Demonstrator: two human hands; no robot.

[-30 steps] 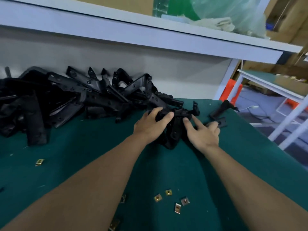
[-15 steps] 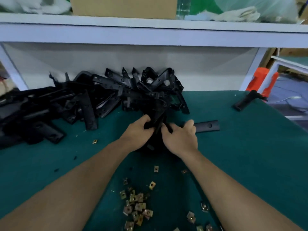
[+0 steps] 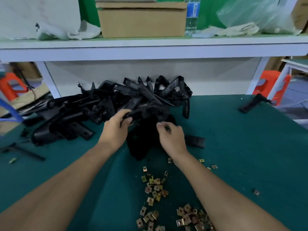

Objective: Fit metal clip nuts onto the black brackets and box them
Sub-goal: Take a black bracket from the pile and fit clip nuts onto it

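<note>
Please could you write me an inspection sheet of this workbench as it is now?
Surface: green felt table top, small specks on it.
Job's things: heap of black plastic brackets at the rear; brass-coloured metal clip nuts scattered in front.
Clutter: lone black bracket at far right; thin black rod at left.
Hands: left hand grips the held bracket; right hand pinches it.
Cables: nothing seen on the table.
Surroundings: white shelf above, bearing a brown cardboard box; orange stool at right.
</note>
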